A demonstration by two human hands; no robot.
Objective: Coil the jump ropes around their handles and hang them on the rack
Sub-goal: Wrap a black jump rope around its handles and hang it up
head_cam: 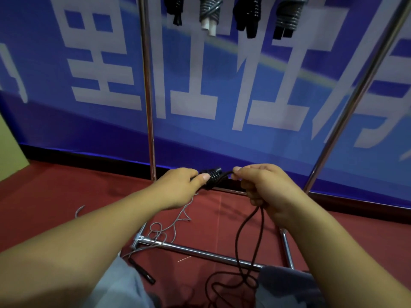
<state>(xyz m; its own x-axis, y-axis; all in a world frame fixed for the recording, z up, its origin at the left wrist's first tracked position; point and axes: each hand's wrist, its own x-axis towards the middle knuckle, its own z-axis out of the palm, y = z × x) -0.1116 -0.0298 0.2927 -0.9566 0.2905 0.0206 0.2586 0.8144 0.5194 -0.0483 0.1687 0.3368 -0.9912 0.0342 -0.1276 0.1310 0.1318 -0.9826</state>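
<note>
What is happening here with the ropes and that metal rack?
A person is coiling a dark jump rope around its handles. The left hand grips the handles, which already carry several turns, while the right hand pinches the rope to feed it. The loose length trails to the floor. Four wrapped ropes hang on the rack, and a grey rope lies uncoiled below.

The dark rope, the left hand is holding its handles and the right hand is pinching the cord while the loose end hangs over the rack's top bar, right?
Not quite. In the head view the left hand grips the handles and the right hand pinches the dark rope, but the loose end trails down to the red floor, not over the rack's top bar.
</note>
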